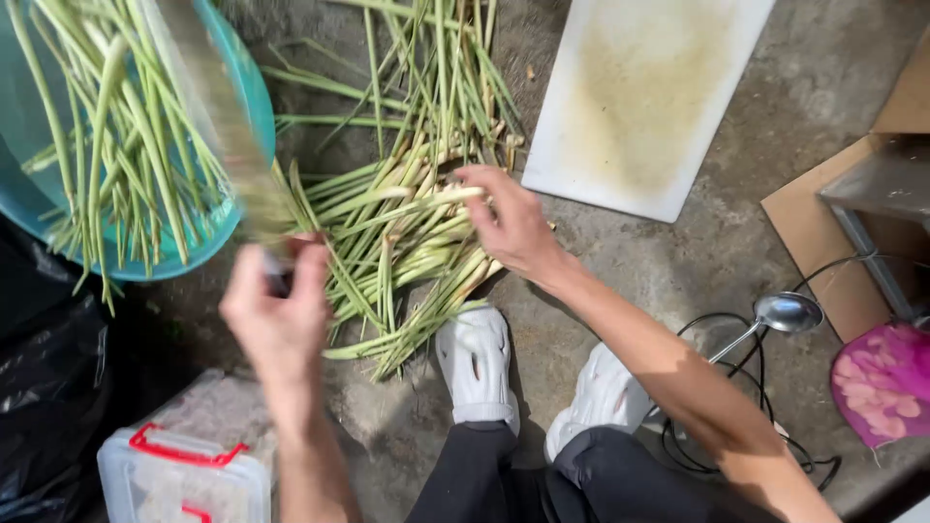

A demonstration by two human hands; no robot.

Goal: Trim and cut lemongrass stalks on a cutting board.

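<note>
Head view looks down on both hands over a concrete floor (736, 232). What the left hand (279, 315) grips is hard to make out: a long blade-like thing (218, 116) rises from its closed fist up and to the left, smeared by motion blur, so its kind and edge cannot be told. The fist is curled shut around the dark lower end of it. The right hand (513, 225) is partly closed, its fingers pinching a pale green stalk (417, 201) at the top of the pile of stalks (407, 252); the thumb is hidden behind the palm.

The held stalk lies almost level, its long axis running from the right hand's fingertips leftward toward the left hand. The pile beneath spreads between the two hands, most stalks pointing from lower left to upper right, with thinner ends fanning away above the right hand.

Above the left hand a teal basin (254, 107), cut off by the frame, holds more stalks. Beyond the right hand lies a white cutting board (639, 97), partly out of frame. Below the pile are two white shoes (477, 363). Below the left hand sits a clear box with red latches (189, 465), beside a black bag (48, 387). Further right of the right forearm lie a metal ladle (787, 312), black cable (736, 455), cardboard (823, 242) and a pink cloth (886, 383).
</note>
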